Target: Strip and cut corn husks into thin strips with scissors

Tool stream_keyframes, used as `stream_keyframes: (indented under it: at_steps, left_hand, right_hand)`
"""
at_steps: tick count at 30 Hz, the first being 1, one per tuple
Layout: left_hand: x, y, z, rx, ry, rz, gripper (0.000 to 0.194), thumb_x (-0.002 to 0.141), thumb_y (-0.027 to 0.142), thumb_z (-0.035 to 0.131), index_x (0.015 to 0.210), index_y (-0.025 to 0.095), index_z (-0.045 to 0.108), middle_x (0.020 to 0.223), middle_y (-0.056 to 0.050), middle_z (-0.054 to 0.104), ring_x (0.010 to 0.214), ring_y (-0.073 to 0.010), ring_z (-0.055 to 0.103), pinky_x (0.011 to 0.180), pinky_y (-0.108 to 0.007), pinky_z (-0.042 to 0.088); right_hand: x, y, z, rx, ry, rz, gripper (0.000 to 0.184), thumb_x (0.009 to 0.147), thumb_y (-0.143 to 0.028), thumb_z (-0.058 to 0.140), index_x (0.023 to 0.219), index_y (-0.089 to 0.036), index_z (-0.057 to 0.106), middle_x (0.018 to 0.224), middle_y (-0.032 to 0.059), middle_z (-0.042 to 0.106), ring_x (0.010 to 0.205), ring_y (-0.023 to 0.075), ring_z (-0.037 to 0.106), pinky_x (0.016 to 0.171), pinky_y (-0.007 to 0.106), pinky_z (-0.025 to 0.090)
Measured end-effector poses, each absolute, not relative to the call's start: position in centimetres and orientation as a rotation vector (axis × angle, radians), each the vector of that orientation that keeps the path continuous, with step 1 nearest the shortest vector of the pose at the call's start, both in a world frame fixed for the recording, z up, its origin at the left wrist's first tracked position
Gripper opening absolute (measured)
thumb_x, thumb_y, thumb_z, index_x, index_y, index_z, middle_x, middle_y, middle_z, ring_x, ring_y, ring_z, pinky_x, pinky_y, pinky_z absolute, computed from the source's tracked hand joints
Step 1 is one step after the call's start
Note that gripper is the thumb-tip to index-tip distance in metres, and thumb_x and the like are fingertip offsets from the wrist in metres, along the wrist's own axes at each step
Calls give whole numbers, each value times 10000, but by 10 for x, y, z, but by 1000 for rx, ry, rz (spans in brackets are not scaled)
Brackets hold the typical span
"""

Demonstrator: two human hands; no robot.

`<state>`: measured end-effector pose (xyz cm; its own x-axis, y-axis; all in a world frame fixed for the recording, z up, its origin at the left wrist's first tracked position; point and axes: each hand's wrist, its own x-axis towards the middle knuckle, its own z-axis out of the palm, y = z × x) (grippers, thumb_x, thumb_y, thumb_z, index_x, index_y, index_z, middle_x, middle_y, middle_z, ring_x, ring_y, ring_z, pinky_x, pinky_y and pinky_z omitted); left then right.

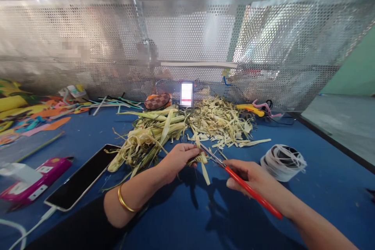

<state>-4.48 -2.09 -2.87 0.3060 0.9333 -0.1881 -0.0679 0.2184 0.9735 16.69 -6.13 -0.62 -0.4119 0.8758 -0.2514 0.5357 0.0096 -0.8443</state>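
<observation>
My left hand [181,158] is closed, pinching a small bundle of pale green corn husk strips [202,158]; one strip hangs down from it. In my right hand [249,175] is a red-handled tool with slim metal jaws [244,184], which looks like long-nose pliers. Its jaws point left, with the tips at the husk bundle beside my left fingertips. Whether the tips grip a strip I cannot tell. Behind my left hand lies a heap of long corn husks [152,133]. A pile of shredded husk pieces [221,121] spreads beyond both hands.
A spool of white string [283,162] stands right of my right hand. To the left lie a black-screened phone [80,179] on a cable and a magenta power strip [55,170]. A yellow glue gun [250,108], a checkered pouch [157,101] and a perforated metal screen [187,27] are behind.
</observation>
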Motion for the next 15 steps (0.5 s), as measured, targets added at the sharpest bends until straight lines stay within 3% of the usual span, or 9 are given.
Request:
stream_keyframes:
  at_steps: [8,15]
  left_hand:
    - [-45,-22,-26,1101,1031,808,284,646,408,713,741,140,711,711,-54,688,657,-118,583,565,-197,393]
    - [-46,-22,-28,1100,1029,782,263,651,381,714,762,143,714,736,-59,697,694,-131,604,566,-194,390]
  right_hand:
    - [165,-61,-9,-1433,-1977,1355,332,769,-478,616,884,-169,650,617,-49,359,539,86,289,456,204,245]
    - [169,-58,-16,-1404,-2008,1261,335,759,-477,616,870,-169,688,657,-20,505,591,108,363,515,216,311]
